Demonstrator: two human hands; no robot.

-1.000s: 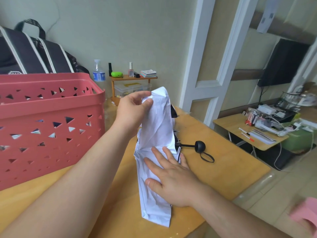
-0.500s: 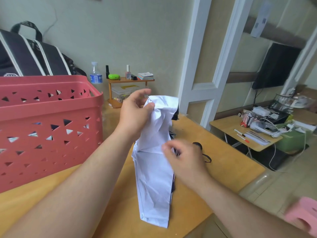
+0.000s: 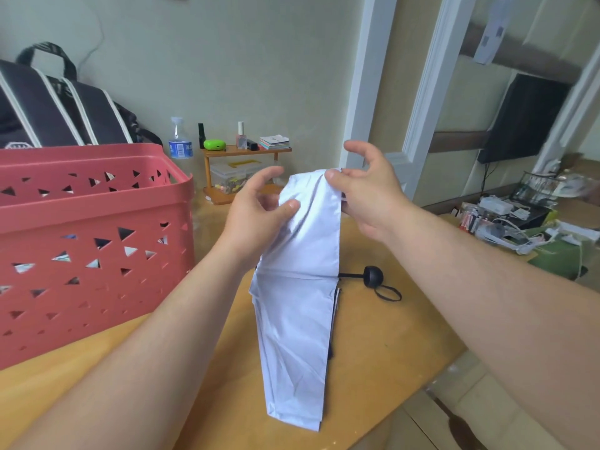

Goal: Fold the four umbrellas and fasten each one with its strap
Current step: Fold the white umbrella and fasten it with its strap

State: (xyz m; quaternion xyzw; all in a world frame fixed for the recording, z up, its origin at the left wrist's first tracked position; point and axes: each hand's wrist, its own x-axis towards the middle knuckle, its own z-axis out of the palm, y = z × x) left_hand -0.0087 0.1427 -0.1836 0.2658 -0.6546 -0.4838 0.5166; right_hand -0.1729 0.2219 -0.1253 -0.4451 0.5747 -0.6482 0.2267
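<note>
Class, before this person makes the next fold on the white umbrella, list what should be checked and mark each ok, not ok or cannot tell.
1. Left hand pinches the white umbrella canopy's top edge: ok.
2. Right hand pinches the same edge: ok.
3. Canopy's lower part rests on the wooden table: ok.
4. Black handle lies free on the table: ok.
5. Strap located: cannot tell.
6. Umbrella fastened: not ok.

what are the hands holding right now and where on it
Both hands, left hand and right hand, pinch the raised far end of the white umbrella's canopy.
</note>
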